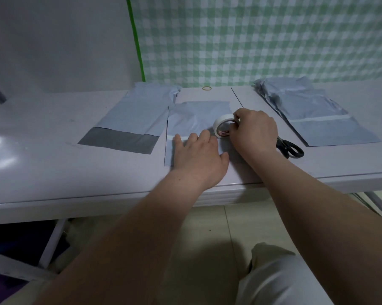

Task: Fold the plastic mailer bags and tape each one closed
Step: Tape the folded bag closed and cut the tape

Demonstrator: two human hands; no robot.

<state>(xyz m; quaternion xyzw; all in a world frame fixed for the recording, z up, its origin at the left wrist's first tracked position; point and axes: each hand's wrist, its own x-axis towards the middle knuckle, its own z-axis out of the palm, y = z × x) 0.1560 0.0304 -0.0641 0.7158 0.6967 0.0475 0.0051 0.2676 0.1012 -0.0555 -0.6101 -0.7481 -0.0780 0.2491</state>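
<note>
wall (53, 40): plain grey-white, at left | cloth (273, 36): green-and-white check, hangs right of wall, bright green strip down its left edge | table (42, 177): white, glossy, dark seam at back middle, glare patch at left | leg (52, 241): white, slanted, under table | floor (207, 227): beige tiles | light: dim, cool
</note>
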